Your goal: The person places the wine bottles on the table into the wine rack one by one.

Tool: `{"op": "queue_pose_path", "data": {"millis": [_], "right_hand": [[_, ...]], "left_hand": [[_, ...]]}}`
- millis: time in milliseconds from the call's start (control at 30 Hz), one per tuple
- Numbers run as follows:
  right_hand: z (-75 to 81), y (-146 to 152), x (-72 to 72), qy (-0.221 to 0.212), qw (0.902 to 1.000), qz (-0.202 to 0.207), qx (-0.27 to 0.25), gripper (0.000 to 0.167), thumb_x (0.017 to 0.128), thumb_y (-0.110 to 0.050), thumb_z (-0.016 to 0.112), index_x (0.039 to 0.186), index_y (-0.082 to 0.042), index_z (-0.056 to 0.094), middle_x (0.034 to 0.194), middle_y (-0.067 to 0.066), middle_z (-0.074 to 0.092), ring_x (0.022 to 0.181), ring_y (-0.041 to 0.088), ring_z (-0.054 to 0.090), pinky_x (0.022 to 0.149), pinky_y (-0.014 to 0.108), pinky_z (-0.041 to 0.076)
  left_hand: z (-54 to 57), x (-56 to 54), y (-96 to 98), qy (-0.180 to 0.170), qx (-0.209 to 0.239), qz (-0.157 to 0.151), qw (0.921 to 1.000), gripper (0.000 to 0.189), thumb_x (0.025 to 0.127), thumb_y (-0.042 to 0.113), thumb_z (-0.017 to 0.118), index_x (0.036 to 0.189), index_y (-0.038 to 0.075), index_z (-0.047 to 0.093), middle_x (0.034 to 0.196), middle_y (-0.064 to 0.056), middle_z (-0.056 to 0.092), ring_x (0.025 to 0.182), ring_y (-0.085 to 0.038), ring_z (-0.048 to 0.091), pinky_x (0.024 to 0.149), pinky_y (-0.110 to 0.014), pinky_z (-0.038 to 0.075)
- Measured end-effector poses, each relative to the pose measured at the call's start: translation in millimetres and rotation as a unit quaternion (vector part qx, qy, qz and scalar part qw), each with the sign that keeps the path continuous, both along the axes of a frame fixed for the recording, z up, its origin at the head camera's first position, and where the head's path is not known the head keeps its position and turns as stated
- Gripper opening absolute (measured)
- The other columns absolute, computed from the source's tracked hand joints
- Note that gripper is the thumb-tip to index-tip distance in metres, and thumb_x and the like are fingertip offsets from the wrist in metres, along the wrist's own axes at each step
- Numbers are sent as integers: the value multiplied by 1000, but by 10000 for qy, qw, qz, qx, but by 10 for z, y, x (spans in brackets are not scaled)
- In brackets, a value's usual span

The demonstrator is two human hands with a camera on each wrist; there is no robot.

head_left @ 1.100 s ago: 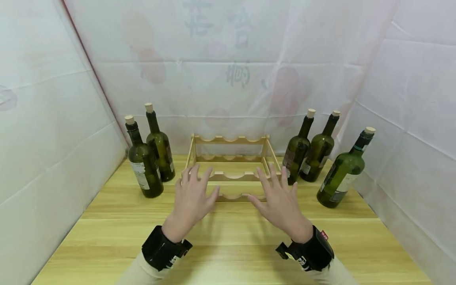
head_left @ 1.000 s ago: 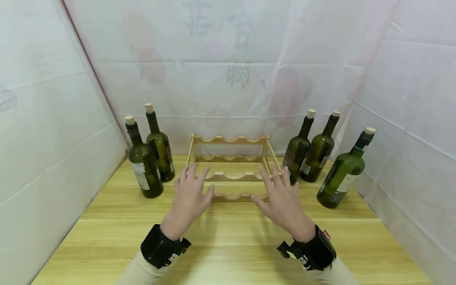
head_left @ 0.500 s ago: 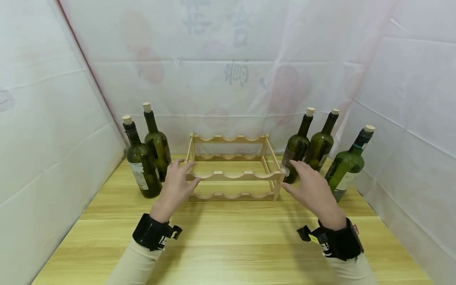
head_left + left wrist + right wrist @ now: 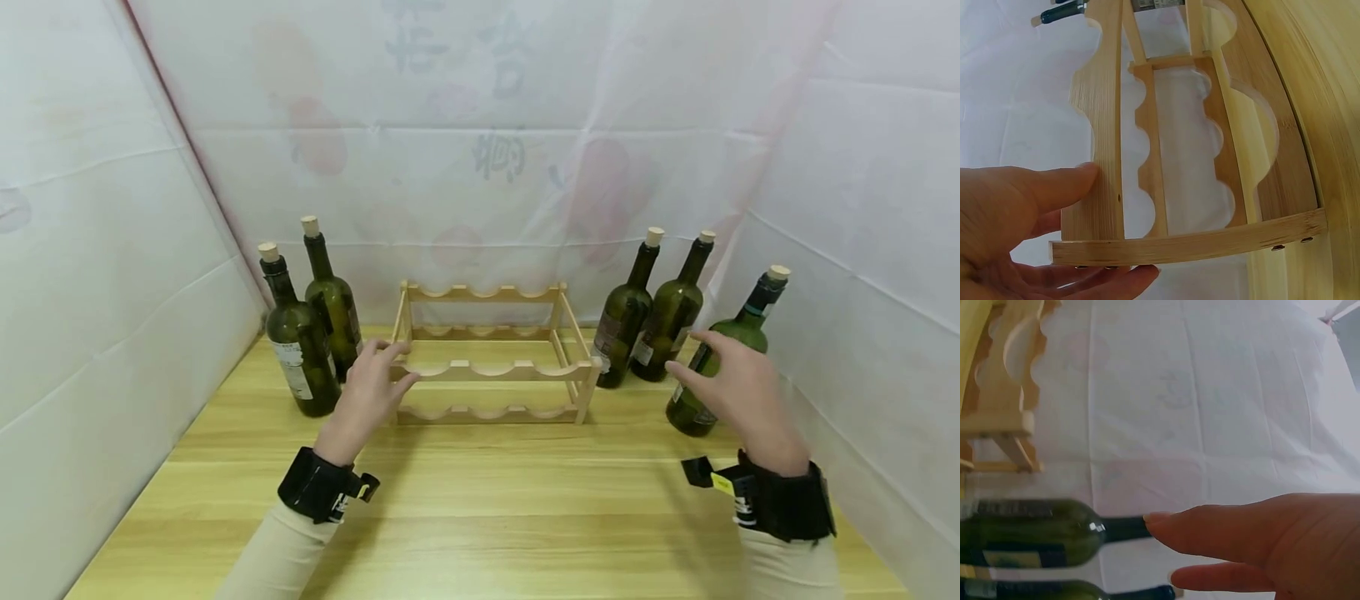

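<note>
A low wooden wine rack (image 4: pixel 491 372) with scalloped rails stands mid-table. My left hand (image 4: pixel 366 398) holds its front left corner. In the left wrist view, the thumb (image 4: pixel 1069 187) presses the top rail and the fingers pass round the corner's outer side. My right hand (image 4: pixel 742 398) is raised on the right, thumb and fingers spread apart with nothing between them. Overlapping that hand in the head view is a green corked wine bottle (image 4: pixel 741 330), upright and partly hidden. In the right wrist view, fingertips overlap the neck of a dark wine bottle (image 4: pixel 1029 532).
Two corked bottles, one in front (image 4: pixel 302 367) and one behind (image 4: pixel 332 296), stand left of the rack. Two more, a nearer bottle (image 4: pixel 624 321) and its neighbour (image 4: pixel 672 321), stand close together at its right. White cloth (image 4: pixel 480 192) hangs behind the wooden table (image 4: pixel 487 517).
Both hands have moved apart from in front of the rack. The left has gone to the rack's left corner and taken hold; the right has swung right to the green bottle. The bottles stand as before.
</note>
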State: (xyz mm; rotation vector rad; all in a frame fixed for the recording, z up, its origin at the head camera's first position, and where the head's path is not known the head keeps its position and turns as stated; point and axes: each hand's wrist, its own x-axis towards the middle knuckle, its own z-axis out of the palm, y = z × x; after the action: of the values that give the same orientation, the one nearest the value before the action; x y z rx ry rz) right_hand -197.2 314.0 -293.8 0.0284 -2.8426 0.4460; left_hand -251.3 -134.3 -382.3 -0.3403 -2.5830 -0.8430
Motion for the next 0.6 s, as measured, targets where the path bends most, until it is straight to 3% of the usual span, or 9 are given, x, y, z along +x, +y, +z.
{"op": "queue_pose_path", "data": {"millis": [67,167,200,267,333,400,533,600], "right_hand": [[57,109,-14,70,9998,-201,28,73,101,-48,64,148,6,47,115,35,61,82,41,59,67,47,47],[153,270,-60,10,9992,-406,0,78,102,-51,60,147,11,46,131,39,59,100,53,61,82,62,52],[180,324,-77,-13,9989,-471,28,80,102,-52,59,146,14,45,134,41,57,99,52,62,84,64,52],[228,434,-111,-45,9982,-585,100,83,102,-53,58,144,18,44,138,44,51,92,50,64,84,62,53],[266,533,-145,-92,9977,-664,69,87,102,-55,58,142,21,43,138,45,48,81,43,64,74,54,55],[295,622,-175,-215,9970,-742,-10,91,101,-57,58,143,22,41,138,45,48,80,40,63,68,46,53],[338,760,-228,-403,9955,-845,-113,95,100,-59,59,143,23,39,140,45,46,105,54,61,76,53,55],[352,814,-254,-434,9954,-854,-77,95,99,-58,61,141,25,40,139,46,47,107,57,60,79,57,55]], "left_hand": [[-13,1,-1,30,4,2,10000,45,91,19,81,132,6,67,125,-23,60,105,-38,68,83,-49,61],[-36,-5,-9,87,27,-34,10000,46,91,17,81,132,3,66,125,-25,63,108,-40,68,86,-52,61],[-46,-10,-13,101,21,-40,9999,47,91,17,81,132,3,66,124,-26,64,108,-40,69,86,-52,61],[-61,-22,-16,109,22,-68,9999,47,91,17,81,132,1,65,123,-26,66,107,-40,70,86,-52,62],[-71,-30,-21,94,21,-82,9999,48,91,17,80,133,-1,64,122,-27,68,104,-40,72,83,-50,63],[-73,-32,-26,68,4,-63,10000,48,92,17,79,134,-1,64,122,-27,68,101,-39,73,81,-49,63],[-70,-30,-31,57,22,-81,9999,42,92,17,79,128,-2,67,117,-26,69,97,-37,73,79,-47,64],[-72,-29,-29,75,24,-94,9999,37,93,17,78,123,-1,69,113,-24,70,95,-36,73,79,-46,64]]}}
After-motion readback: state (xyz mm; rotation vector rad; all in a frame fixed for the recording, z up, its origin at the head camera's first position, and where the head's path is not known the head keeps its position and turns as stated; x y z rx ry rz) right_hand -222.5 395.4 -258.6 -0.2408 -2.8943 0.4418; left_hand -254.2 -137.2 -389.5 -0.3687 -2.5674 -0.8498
